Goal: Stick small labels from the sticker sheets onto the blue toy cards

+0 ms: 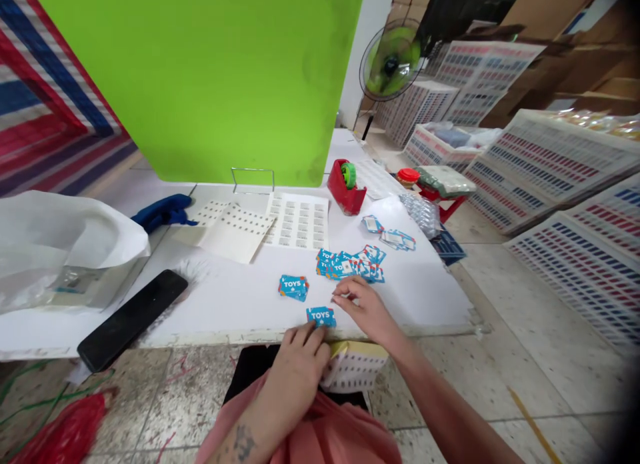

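Observation:
My left hand [303, 357] is at the table's front edge, its thumb side against a folded sheet of small printed stickers [355, 371] at my lap. Its fingertips reach the lower edge of a blue "TOYS" card [321, 316]. Just right of that card, my right hand [364, 307] is raised over the table with thumb and forefinger pinched together. Something tiny may be between those fingertips, too small to name. A small stack of "TOYS" cards [293, 287] lies to the left. Behind my right hand spreads a loose pile of the same cards [345, 265].
More cards [397, 240] lie farther right. Sticker sheets [300, 219] and a red tape dispenser [347, 187] stand at the back, before a green board [225, 84]. A black phone [133, 317] overhangs the front edge at left, near a white plastic bag [75, 237].

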`<state>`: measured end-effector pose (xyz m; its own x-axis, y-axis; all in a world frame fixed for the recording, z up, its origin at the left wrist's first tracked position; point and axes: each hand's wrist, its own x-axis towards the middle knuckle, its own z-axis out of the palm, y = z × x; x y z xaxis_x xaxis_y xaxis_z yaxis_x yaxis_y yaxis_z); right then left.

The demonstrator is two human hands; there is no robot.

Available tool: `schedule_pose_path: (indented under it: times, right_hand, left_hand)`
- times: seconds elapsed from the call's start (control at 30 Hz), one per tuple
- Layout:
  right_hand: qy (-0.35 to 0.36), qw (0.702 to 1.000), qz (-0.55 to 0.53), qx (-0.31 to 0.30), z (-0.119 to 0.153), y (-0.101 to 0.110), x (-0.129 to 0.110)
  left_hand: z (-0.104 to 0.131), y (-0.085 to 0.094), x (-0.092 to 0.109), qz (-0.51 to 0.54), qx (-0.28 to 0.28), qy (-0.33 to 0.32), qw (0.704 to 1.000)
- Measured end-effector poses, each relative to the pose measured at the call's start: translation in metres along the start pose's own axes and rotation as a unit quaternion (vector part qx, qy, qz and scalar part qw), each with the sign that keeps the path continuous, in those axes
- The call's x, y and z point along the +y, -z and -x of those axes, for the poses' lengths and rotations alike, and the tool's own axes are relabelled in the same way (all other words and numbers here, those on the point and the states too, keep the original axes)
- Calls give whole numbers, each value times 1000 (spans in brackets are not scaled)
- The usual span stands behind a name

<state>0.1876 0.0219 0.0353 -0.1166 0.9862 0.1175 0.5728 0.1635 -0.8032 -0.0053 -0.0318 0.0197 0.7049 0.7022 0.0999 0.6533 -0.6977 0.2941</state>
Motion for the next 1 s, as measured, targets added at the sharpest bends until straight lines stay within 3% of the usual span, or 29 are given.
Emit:
schedule_pose_path:
  times: [0.13,0.47,1.0]
  right_hand:
    - [-16,994,35,-98,0,0,-4]
    - [2,983,116,-144,-3,-10,-3]
    - [16,982,145,-118,0,-15,0]
  left_hand:
    - [-2,2,6,-20,-16,-3,1000]
    - [-2,2,7,-25,-11,-6,1000]
    - [-8,7,3,-21,-46,-2,999]
